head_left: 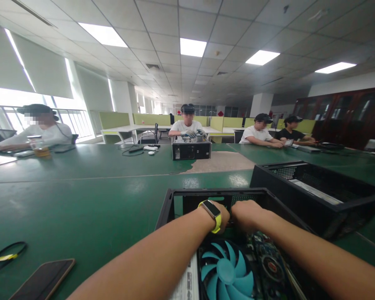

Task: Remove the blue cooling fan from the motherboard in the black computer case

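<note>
Across the open case [212, 192], left hand [222, 214] and right hand [248, 214] reached past the bulky fan [226, 271], each grip impossible to tell.

From where I stand, the big green table [81, 216] fills the near part of the room, its top broken by a bare tan patch [221, 162]. Left of the table, daylight comes in under and between pale blinds [92, 85], with a railing [81, 121] below. Beyond the table I see white desks [121, 131] with yellow-green partitions [114, 120], and a black chair [155, 132]. Dark reddish cabinets [359, 112] stand to the table's right, and bright panels [193, 47] light the tiled ceiling [159, 25] above it.
</note>
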Available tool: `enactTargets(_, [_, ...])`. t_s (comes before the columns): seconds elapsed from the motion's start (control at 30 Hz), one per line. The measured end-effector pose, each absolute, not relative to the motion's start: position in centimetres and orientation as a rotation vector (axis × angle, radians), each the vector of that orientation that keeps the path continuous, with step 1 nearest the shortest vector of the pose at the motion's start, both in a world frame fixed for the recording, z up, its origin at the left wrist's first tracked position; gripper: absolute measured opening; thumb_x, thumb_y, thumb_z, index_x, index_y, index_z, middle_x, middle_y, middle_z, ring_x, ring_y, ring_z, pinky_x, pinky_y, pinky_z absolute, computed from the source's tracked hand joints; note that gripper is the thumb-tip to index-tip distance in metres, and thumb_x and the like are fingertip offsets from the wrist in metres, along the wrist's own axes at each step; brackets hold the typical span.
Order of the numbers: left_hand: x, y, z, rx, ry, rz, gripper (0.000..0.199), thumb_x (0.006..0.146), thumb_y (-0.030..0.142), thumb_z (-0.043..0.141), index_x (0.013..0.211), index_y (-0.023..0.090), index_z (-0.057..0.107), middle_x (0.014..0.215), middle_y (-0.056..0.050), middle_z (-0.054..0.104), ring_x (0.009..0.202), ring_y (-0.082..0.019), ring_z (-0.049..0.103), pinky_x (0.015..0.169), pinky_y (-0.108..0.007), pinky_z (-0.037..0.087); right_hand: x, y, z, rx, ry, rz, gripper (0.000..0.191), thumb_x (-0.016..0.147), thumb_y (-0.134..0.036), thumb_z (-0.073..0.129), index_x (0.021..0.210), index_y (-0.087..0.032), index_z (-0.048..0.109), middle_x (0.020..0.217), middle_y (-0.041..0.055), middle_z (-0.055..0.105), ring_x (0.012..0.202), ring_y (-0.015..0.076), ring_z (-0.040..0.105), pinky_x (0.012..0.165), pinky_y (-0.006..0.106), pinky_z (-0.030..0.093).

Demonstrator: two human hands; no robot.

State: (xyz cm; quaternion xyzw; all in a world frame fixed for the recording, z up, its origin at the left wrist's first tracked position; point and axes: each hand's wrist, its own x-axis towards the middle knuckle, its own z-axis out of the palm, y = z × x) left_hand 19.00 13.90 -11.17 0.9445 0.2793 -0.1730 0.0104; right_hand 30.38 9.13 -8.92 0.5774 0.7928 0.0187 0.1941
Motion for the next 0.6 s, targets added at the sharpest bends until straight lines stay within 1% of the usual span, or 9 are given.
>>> enactTargets(0.13, [19.3,12.5,-10.3,2.969,0.868,-0.681,0.03,0.059,0.024,0.072,0.086,0.011,0.071,0.088,-0.017,0.069,0.079,-0.031,0.065,0.069,-0.038,0.054,30.3,9.2,-9.5,1.613,2.202,0.091,0.035,0.056,-0.02,0.073,0.09,-0.011,0.07,0.093,0.0173,0.068,0.087,0.0322,0.064,0.071,0.036,0.052])
enactTargets(0.23, [19.4,11.9,-10.0,2.972,0.868,-0.717,0.03,0.062,0.025,0.071,0.089,0.011,0.071,0.09,-0.018,0.069,0.081,-0.031,0.065,0.069,-0.039,0.054,30.0,9.2,-9.7,1.582,2.218,0.107,0.038,0.054,-0.017,0.074,0.091,-0.01,0.069,0.094,0.018,0.067,0.088,0.0332,0.064,0.074,0.039,0.052])
enactTargets(0.43, [19.2,11.4,-9.5,3.008,0.85,-0.679,0.03,0.065,0.027,0.069,0.091,0.013,0.069,0.093,-0.016,0.068,0.083,-0.032,0.064,0.07,-0.042,0.054,30.0,9.0,-9.1,1.579,2.169,0.073,0.046,0.05,-0.023,0.078,0.094,-0.013,0.069,0.096,0.0168,0.067,0.089,0.0325,0.064,0.075,0.037,0.051])
enactTargets(0.6, [19.4,11.6,-10.1,2.965,0.895,-0.672,0.035,0.067,0.025,0.067,0.1,0.013,0.068,0.101,-0.018,0.067,0.09,-0.032,0.063,0.075,-0.043,0.053,29.9,8.8,-9.0,1.579,2.131,0.047,0.045,0.051,-0.021,0.077,0.094,-0.012,0.069,0.096,0.0177,0.067,0.09,0.0324,0.064,0.076,0.037,0.051])
